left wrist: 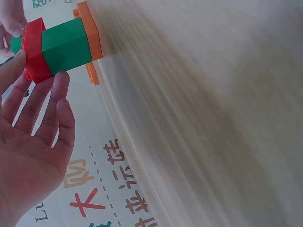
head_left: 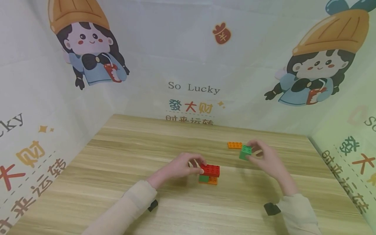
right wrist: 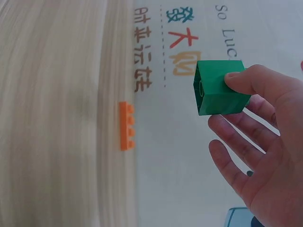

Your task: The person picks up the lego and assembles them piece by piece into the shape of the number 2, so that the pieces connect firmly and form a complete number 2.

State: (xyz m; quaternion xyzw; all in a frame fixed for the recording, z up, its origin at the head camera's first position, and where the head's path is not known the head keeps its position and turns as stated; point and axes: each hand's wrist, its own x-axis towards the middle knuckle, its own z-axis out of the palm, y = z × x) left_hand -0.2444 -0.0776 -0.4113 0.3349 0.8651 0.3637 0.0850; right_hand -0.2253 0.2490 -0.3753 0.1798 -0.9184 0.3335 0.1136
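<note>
My left hand (head_left: 182,165) holds a red brick (head_left: 212,169) by its left end, thumb on one side and fingers on the other. That brick tops a small stack, with a green brick (left wrist: 66,45) under it and an orange studded plate (head_left: 213,181) at the base on the table. Farther back and to the right, my right hand (head_left: 266,160) pinches another green brick (right wrist: 218,90) between thumb and fingers, held up off the table. The right wrist view shows this brick's hollow underside facing away from the palm.
A second orange plate (head_left: 234,145) lies studs up on the wooden table (head_left: 117,147), just behind and left of the raised green brick. A printed white cloth (head_left: 188,58) with cartoon figures and lettering stands around the table's back and sides.
</note>
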